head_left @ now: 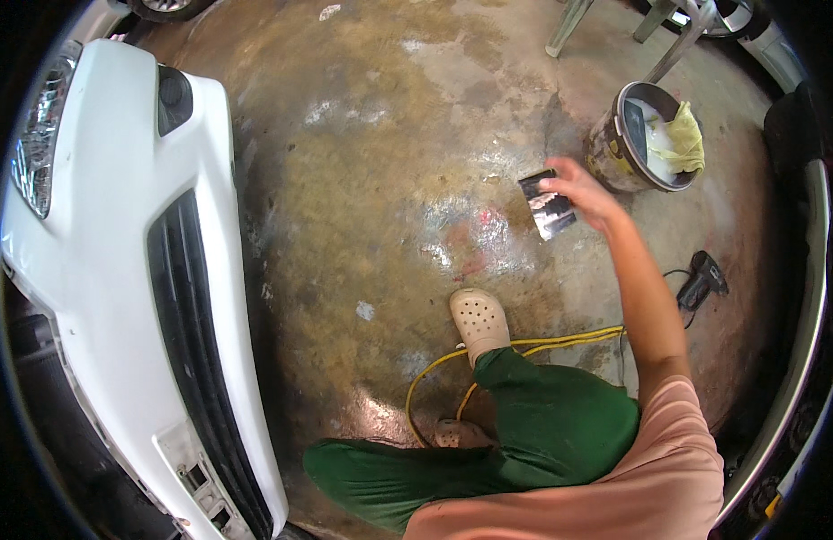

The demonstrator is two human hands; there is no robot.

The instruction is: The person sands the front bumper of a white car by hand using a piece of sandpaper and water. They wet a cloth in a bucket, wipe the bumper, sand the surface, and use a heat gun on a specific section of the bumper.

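Observation:
My right hand (580,191) reaches out from the lower right, its fingers closed on a small dark, glossy flat piece (551,219) with pale reflections across it. The piece is held in the air above the wet-looking concrete floor (371,225), left of a bucket (605,162) containing whitish liquid, a dark flat item and a yellow cloth (685,144). My left hand is out of sight.
A white car bumper (102,135) fills the left side. Yellow hose or cord (569,338) loops by my sandalled feet. A black gun-shaped tool (700,283) lies at right. Stool legs (569,27) stand at the top, car parts along the right edge.

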